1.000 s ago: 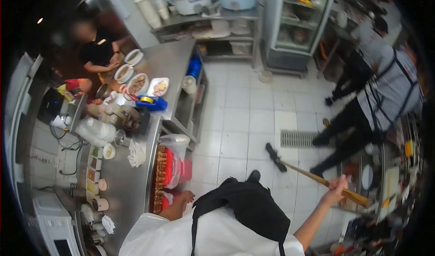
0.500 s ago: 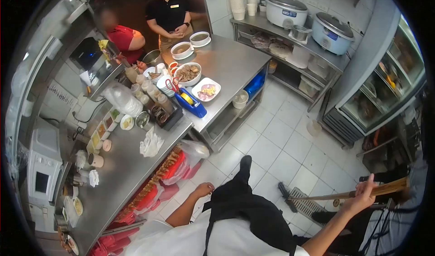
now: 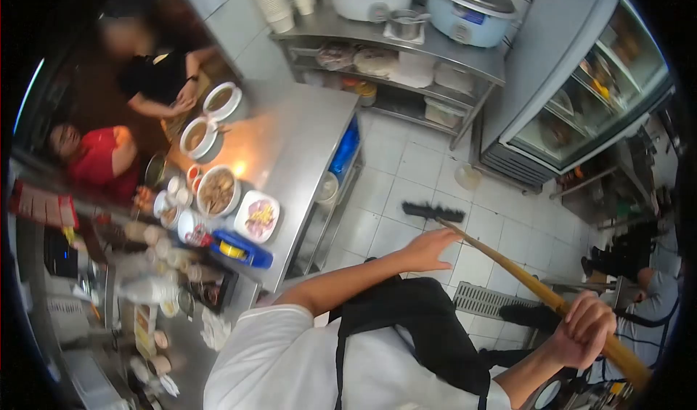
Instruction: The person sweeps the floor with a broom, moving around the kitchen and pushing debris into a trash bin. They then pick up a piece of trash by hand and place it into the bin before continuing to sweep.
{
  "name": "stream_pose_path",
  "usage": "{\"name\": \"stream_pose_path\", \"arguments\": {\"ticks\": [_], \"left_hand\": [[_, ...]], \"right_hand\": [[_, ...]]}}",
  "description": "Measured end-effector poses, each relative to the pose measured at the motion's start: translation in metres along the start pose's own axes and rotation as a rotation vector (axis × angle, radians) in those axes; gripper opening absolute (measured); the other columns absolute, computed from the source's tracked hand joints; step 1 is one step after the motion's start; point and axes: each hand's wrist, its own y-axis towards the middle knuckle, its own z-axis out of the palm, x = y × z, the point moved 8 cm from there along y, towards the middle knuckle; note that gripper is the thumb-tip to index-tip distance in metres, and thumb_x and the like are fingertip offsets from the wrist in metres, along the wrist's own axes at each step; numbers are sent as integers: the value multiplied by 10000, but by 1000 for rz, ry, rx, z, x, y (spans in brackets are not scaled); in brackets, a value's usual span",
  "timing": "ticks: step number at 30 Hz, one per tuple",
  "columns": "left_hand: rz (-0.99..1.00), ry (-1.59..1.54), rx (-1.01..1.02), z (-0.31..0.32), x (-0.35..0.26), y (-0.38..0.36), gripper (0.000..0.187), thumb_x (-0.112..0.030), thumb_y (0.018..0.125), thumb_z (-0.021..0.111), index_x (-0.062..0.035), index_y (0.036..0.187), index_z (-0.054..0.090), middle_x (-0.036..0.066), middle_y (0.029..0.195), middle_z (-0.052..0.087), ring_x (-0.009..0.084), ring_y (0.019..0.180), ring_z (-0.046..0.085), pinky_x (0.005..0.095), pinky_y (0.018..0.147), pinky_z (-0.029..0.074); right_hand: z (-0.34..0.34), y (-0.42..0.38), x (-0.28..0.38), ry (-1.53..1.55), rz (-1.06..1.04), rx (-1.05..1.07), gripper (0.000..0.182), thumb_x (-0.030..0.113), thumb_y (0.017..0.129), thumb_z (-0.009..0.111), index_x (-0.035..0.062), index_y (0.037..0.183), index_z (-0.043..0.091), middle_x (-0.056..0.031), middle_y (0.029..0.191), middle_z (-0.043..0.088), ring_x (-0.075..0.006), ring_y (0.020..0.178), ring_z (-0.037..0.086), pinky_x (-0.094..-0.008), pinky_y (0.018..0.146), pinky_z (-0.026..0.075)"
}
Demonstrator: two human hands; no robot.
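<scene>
Kitchen: tiled floor (image 3: 406, 170), steel counter (image 3: 290, 141).

Bright fisheye view, countertop (image 3: 290, 141) glare, dark blurred edges.

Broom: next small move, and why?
Probably close the left hand on the broom handle. Its open fingers reach toward the shaft but look short of it, while only the right hand grips, and the broom head sits on the tiled floor.

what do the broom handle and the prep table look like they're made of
Broom handle: apparently wood or bamboo, tan and matte, held by the right hand. Prep table: likely stainless steel, grey brushed sheen with a bright light glare on top.
</scene>
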Motion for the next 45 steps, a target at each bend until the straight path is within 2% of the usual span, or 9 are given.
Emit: {"name": "stream_pose_path", "arguments": {"ticks": [3,7,15,16,20,23,39,41,45], "left_hand": [[0,-130,295,45,-11,86,399,-226,850,723,-108,1219,630,164,1073,689,347,1014,667,465,844,524],[62,-100,443,97,32,137,164,-137,816,700,-111,977,678,148,773,693,391,814,681,505,713,512],[-69,-70,326,87,143,229,137,-28,799,637,-91,916,670,162,813,692,411,843,664,513,715,503],[-91,-44,292,82,159,242,138,-27,797,641,-91,915,672,161,814,692,411,844,663,514,712,502],[-159,2,171,47,221,289,123,-41,807,654,-92,913,687,153,820,698,400,837,667,511,718,508],[-216,53,150,18,286,304,117,-60,811,662,-101,908,714,150,836,708,388,847,673,501,740,522],[-760,489,-201,-251,592,261,81,-150,804,713,-96,858,739,150,898,715,356,875,682,453,768,554],[-768,593,-288,-285,608,253,93,-155,802,714,-80,852,735,164,883,711,359,874,684,451,757,555],[-945,762,16,-305,641,234,157,-228,844,723,-83,902,736,182,953,717,349,917,704,448,768,566]], "right_hand": [[16,17,2,138,-68,234,398,138,924,626,131,594,405,41,442,361,-56,363,358,-209,413,406],[-36,41,2,317,-141,-11,306,198,924,562,128,657,430,28,544,386,-116,464,376,-295,490,412],[-78,102,-79,80,52,-383,419,274,1012,578,106,659,431,-7,599,341,-138,537,325,-332,543,368],[-109,96,-95,-23,129,-462,440,182,1006,567,142,608,384,17,508,337,-74,456,349,-249,501,413],[-70,153,-159,10,166,-545,436,181,981,599,105,594,415,-4,556,322,-147,495,290,-355,512,333],[-75,164,-226,-94,333,-580,426,179,1062,437,166,645,350,10,540,335,-107,499,311,-294,619,372],[161,282,-637,374,656,56,423,227,911,550,122,580,307,-37,582,378,-192,580,398,-390,657,386],[202,276,-672,381,724,178,365,245,905,566,71,604,452,-72,663,503,-226,691,492,-416,775,442],[254,209,-769,218,1002,281,235,152,932,581,-11,766,617,-86,888,684,-214,952,633,-335,895,463]]}}
